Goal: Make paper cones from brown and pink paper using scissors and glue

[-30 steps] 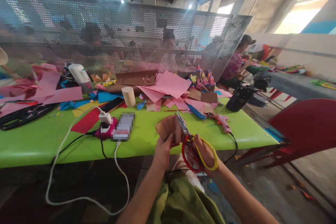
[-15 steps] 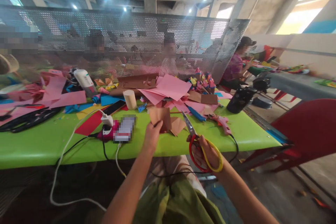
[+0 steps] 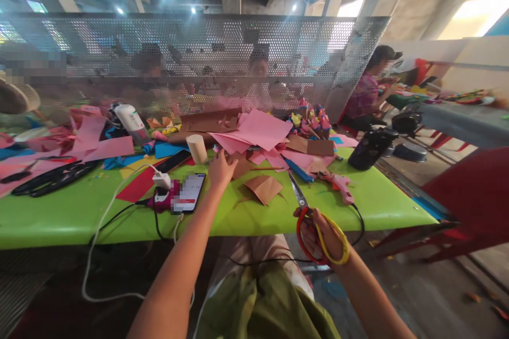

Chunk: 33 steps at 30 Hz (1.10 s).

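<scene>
My right hand (image 3: 320, 235) grips red and yellow scissors (image 3: 314, 225) by the handles at the near edge of the green table (image 3: 59, 217), blades pointing away. My left hand (image 3: 220, 168) reaches out over the table and its fingers rest on a brown paper piece (image 3: 238, 163) at the edge of the pink paper pile (image 3: 258, 130). A cut brown paper piece (image 3: 263, 188) lies flat on the table between both hands, touched by neither.
A phone (image 3: 190, 192) on a white charger cable (image 3: 99, 233) lies left of my left arm. A cream paper roll (image 3: 196, 148), a pink glue gun (image 3: 338, 185), black scissors (image 3: 51, 180), a black bottle (image 3: 368, 148). Mesh screen (image 3: 199, 58) behind; people beyond it and at right.
My left hand carried the brown paper away from the scissors, left a piece on the table and reached further to the paper pile. My right hand with the scissors dropped slightly toward me.
</scene>
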### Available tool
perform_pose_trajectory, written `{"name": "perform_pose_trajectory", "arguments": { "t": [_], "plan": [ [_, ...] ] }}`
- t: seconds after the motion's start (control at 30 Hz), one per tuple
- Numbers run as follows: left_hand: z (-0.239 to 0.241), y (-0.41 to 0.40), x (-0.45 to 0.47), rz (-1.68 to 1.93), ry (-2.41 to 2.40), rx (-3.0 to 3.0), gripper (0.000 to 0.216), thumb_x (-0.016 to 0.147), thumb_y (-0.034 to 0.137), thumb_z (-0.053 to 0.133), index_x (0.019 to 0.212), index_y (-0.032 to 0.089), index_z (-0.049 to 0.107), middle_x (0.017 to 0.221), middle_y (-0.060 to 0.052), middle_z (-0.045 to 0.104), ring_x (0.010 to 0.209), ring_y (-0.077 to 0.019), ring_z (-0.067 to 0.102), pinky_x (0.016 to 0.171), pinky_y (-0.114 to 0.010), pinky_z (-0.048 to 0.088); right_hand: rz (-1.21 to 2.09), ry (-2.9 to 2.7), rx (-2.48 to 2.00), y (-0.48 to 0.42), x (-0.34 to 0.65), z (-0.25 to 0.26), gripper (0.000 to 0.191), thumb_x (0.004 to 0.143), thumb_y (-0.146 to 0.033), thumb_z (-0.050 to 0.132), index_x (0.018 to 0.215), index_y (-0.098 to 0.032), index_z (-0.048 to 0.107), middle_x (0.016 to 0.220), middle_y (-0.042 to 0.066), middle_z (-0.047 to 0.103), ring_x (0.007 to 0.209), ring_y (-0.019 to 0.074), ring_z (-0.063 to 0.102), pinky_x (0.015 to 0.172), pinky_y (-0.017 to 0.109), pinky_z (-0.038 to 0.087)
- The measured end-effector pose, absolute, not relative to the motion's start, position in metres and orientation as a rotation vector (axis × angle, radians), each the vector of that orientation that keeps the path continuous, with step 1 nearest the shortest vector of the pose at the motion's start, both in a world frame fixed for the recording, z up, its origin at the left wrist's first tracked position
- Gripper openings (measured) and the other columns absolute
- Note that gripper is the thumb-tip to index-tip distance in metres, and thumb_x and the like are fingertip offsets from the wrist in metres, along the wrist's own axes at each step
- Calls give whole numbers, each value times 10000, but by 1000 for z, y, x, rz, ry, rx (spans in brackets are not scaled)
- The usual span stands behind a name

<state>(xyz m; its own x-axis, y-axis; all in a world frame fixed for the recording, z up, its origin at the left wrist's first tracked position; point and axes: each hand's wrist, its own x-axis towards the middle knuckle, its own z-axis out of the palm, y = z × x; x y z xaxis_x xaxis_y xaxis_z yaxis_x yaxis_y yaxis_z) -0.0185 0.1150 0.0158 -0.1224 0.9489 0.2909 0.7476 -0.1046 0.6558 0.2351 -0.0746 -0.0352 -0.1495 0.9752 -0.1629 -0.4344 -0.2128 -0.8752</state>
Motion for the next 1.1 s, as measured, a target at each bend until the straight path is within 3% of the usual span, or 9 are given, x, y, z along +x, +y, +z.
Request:
{"name": "perform_pose_trajectory", "arguments": {
  "t": [0.13, 0.27, 0.4, 0.5, 0.63, 0.77, 0.9, 1.1],
  "plan": [
    [14, 86, -6, 837, 1857, 2176, 315, 904, 365, 628, 1154, 182, 682, 1200, -159, 695, 1156, -317, 616, 980, -386, 451, 1640, -865, -893, -73, 241, -37, 579, 793, -736, 635, 965, -184, 613, 443, -121, 381, 260, 38, 243, 278, 179, 254],
    [6, 68, 13, 527, 1706, 2250, 385, 837, 454, 703, 1122, 196, 703, 1169, -152, 708, 1163, -334, 610, 961, -389, 456, 1656, -839, -886, -75, 241, -35, 566, 790, -713, 663, 988, -185, 607, 452, -123, 395, 269, 40, 250, 289, 185, 270],
    [0, 69, 24, 625, 1634, 2123, 462, 624, 281, 868, 1048, 179, 714, 1198, -189, 693, 1243, -397, 553, 1030, -438, 405, 1605, -830, -919, -80, 238, -34, 576, 776, -714, 675, 979, -178, 606, 438, -125, 387, 275, 43, 253, 303, 190, 281],
    [-3, 74, 25, 711, 1571, 2008, 351, 595, 187, 848, 920, 192, 714, 1048, -139, 741, 1101, -352, 633, 952, -400, 451, 1579, -833, -934, -81, 237, -37, 575, 788, -715, 656, 984, -177, 603, 437, -128, 385, 267, 43, 250, 296, 187, 267],
    [0, 76, 19, 829, 1484, 1872, 64, 770, 245, 681, 799, 190, 664, 831, -50, 729, 827, -232, 674, 750, -318, 490, 1488, -869, -962, -82, 238, -39, 527, 828, -668, 639, 1017, -178, 593, 443, -123, 413, 269, 47, 274, 294, 183, 253],
    [16, 69, 8, 1006, 1403, 1688, 173, 824, 366, 598, 813, 195, 627, 775, -8, 687, 726, -167, 644, 615, -255, 488, 1359, -885, -961, -79, 239, -30, 489, 786, -545, 752, 1085, -199, 579, 558, -68, 576, 362, 76, 455, 340, 183, 324],
    [33, 54, 4, 1214, 1128, 1208, 330, 649, 446, 776, 792, 193, 619, 703, 6, 661, 619, -148, 622, 495, -231, 472, 1306, -885, -966, -68, 236, -14, 535, 695, -483, 846, 1070, -224, 567, 743, -9, 708, 436, 83, 530, 412, 203, 420],
    [30, 21, 23, 1281, 1000, 994, 428, 549, 418, 853, 824, 185, 623, 745, 8, 693, 614, -146, 650, 506, -239, 514, 1256, -903, -926, -48, 209, 6, 571, 608, -380, 896, 1034, -241, 542, 797, -32, 701, 463, 75, 533, 450, 213, 457]
  ]
}}
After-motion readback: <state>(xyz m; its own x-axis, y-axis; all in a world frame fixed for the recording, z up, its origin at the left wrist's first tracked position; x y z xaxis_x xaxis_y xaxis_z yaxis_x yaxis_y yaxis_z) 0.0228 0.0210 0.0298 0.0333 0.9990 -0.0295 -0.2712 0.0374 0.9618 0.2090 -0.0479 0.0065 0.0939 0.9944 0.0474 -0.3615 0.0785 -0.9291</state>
